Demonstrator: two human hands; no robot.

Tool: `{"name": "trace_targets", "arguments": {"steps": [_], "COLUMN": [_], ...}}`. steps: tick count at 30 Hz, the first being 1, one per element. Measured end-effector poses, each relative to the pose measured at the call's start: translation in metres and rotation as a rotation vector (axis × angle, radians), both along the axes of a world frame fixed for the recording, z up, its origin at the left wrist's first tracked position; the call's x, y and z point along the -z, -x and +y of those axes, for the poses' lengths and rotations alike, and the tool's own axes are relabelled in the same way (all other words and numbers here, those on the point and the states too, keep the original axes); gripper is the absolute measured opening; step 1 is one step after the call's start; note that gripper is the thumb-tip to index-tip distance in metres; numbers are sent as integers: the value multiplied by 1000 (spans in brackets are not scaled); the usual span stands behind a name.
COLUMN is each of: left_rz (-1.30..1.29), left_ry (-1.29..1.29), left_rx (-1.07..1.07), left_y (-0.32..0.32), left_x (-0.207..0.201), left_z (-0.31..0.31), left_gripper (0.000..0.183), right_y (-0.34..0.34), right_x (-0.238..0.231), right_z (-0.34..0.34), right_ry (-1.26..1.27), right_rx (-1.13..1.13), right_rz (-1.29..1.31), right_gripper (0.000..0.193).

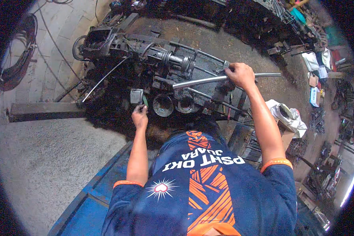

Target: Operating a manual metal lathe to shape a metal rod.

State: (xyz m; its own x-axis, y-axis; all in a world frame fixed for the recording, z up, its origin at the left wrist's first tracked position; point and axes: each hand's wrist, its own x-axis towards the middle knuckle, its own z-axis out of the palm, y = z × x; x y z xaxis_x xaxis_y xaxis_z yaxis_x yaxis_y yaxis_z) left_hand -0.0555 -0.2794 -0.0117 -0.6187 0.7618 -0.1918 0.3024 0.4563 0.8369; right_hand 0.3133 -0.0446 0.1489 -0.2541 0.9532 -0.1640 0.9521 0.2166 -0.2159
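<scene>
My right hand [241,74] is closed around a long, shiny metal rod [200,82], which lies across the right side of a dark, greasy machine [169,57]. The rod's ends stick out to both sides of the hand, and it looks curved in this view. My left hand [139,115] is at the machine's near side, fingers pinched together. Right above those fingers are a small grey box-shaped part [136,96] and a narrow green piece [145,101]. What the left fingertips grip is too small to make out. Two round metal cups [163,105] sit just right of the left hand.
A thin rod [106,80] slants out from the machine's left side. Two long bars [202,53] run along its right part. A beam [47,111] lies at left, near coiled cable [19,55]. White cloth [286,118] lies beyond my right forearm, with cluttered metal parts further right.
</scene>
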Motion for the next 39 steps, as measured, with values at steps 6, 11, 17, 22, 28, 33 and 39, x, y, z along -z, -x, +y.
{"name": "trace_targets", "arguments": {"steps": [6,11,17,22,28,33,39], "left_rz": [35,48,-34,-118,-99,-182,7], "left_ry": [32,21,14,-9,1,-13,-67], "left_rx": [14,19,11,11,15,15,92], "left_y": [4,4,2,2,4,5,3], "left_x": [7,2,1,2,9,10,2], "left_z": [3,5,4,2,4,5,3], "left_gripper": [16,16,16,17,18,18,14], "right_y": [2,3,2,3,4,2,2], "right_x": [-1,-2,-1,-1,-4,1,0], "right_z": [-4,-3,-2,-1,-1,-4,-4], "right_ry": [-49,-37,-30,-1,-4,-95,-98], "right_rx": [61,58,44,56,51,100,93], "right_rz": [54,39,19,-17,-15,43,72], "right_gripper": [40,39,40,42,43,44,43]}}
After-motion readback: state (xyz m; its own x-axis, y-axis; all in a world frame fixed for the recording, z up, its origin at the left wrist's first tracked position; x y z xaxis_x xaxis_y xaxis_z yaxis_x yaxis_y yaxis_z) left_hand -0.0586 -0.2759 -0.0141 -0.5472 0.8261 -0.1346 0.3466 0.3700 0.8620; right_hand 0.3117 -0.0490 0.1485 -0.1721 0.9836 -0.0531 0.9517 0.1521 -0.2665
